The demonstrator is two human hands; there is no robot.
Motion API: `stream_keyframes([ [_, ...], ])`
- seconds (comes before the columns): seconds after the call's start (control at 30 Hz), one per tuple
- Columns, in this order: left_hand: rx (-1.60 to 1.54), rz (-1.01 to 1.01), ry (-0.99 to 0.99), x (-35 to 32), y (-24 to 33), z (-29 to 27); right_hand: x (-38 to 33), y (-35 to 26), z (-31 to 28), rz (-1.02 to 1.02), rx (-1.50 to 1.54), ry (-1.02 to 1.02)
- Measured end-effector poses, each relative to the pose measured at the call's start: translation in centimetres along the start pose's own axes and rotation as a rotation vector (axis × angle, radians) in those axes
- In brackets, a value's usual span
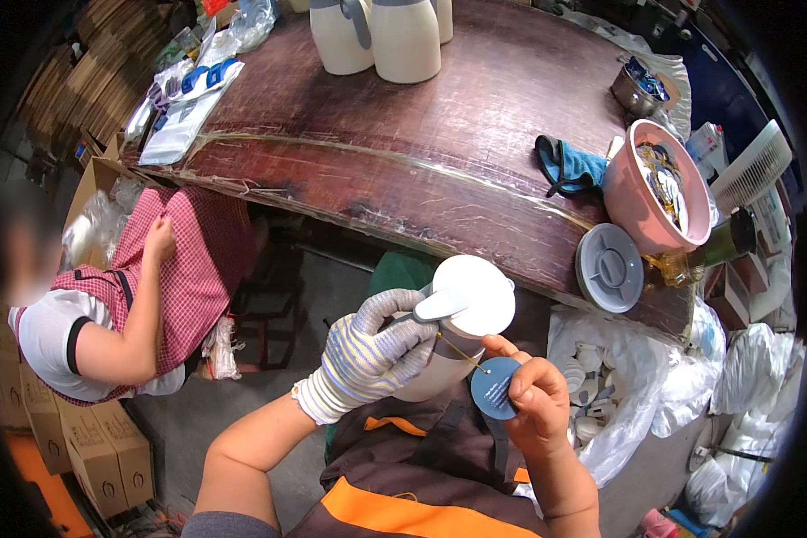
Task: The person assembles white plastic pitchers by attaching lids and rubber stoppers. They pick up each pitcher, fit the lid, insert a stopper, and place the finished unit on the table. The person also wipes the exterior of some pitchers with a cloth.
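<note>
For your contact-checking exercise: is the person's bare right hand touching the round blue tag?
Touching. The head view shows the right hand pinching the round blue tag between thumb and fingers, which overlap its edge.

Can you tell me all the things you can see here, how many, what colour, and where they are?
jug: one, white, held at the person's lap
round tag: one, blue, on a thin string at the jug
jugs on table: about three, cream, far edge
table: one, dark brown wood
bucket: one, pink, right table end, full of small parts
round lid: one, grey, beside bucket
cloth: one, blue, left of bucket
plastic bags: several, clear, white parts inside, lower right
co-worker: one, red checked apron, left
left hand: striped glove, grips jug handle
right hand: bare, pinches tag
</note>
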State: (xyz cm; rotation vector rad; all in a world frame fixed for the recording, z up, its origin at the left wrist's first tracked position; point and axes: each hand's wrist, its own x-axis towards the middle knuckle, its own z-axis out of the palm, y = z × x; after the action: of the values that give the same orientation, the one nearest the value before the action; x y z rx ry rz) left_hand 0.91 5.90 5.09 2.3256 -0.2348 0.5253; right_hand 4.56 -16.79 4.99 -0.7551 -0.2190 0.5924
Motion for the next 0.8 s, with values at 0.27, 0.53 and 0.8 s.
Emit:
stream_keyframes([
  [0.27, -0.114, -0.099, 0.035, -0.3, -1.1, -0.2, -0.1, 1.2, -1.2, 0.058, -0.443, -0.003],
  [0.53, -0.160, -0.297, 0.112, 0.5, -1.4, 0.2, -1.0, 2.0, -0.6, -0.088, -1.041, -0.279],
  [0.8, -0.576, -0.639, -0.034, 0.9, -0.8, -1.1, 0.4, 0.0, -3.5, -0.130, -1.151, -0.006],
])
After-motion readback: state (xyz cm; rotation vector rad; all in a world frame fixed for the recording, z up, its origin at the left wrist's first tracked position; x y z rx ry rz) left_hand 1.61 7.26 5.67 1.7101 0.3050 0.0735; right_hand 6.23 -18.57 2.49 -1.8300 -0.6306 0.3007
